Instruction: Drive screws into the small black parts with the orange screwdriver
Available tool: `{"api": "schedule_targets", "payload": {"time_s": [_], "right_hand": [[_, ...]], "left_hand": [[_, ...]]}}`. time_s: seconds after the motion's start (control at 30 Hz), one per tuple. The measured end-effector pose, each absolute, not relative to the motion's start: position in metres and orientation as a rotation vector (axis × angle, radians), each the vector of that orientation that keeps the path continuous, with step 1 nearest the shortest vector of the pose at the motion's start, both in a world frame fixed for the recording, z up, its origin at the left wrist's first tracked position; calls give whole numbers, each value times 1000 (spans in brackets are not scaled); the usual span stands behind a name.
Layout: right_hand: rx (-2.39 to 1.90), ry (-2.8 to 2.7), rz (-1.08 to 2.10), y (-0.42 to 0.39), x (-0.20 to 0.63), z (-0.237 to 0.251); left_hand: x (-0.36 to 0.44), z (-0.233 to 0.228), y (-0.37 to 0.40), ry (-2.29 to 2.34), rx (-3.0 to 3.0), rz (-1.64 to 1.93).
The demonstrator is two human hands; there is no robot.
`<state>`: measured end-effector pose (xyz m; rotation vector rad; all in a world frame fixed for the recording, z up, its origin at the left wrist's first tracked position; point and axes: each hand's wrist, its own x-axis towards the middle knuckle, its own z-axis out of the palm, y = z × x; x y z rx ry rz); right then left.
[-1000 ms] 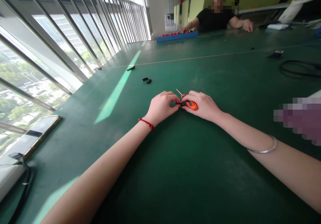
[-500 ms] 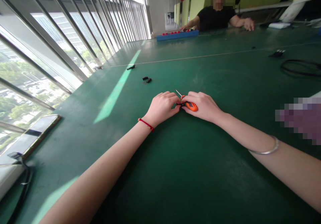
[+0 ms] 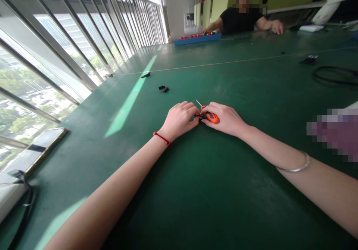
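Note:
Above the green table, my right hand point(image 3: 223, 117) is closed round a screwdriver point(image 3: 213, 117) with an orange and black handle. The thin metal shaft points away to the upper left, clear of the small part. My left hand point(image 3: 181, 117) pinches a small black part point(image 3: 198, 115) between thumb and fingers. The right fingertips meet that part from the other side. Fingers cover most of it, so its exact kind does not show.
Small black pieces point(image 3: 165, 89) and another black piece point(image 3: 145, 75) lie beyond my left hand. A phone point(image 3: 47, 147) and cable lie at the left by the railing point(image 3: 112, 26). Across the table sits a person point(image 3: 240, 20) by a blue tray point(image 3: 197, 39). A black cable point(image 3: 332, 69) lies right.
Both hands have shifted very slightly left, with the screwdriver and black part. A little more of the black part shows between the fingertips.

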<state>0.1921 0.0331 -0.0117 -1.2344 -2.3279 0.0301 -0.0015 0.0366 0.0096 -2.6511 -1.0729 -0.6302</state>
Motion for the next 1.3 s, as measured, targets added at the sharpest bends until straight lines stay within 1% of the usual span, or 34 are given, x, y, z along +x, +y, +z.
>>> {"api": "schedule_targets", "payload": {"time_s": [0.37, 0.63, 0.8, 0.97, 1.17, 1.3], "right_hand": [[-1091, -2260, 29, 32, 193, -11], [-1054, -2216, 31, 32, 194, -10], [-1038, -2209, 42, 31, 193, -9], [-1053, -2145, 147, 32, 197, -10], [-1155, -2094, 230, 35, 203, -11], [-1165, -2101, 279, 36, 205, -11]], "left_hand": [[-2, 8, 35, -1004, -2616, -671], [-3, 9, 36, -1116, -2639, -792], [-1, 10, 35, -1148, -2658, -792], [-3, 11, 33, -1140, -2650, -775], [-8, 7, 29, -1089, -2814, -718], [-8, 2, 29, -1149, -2870, -728]]}}
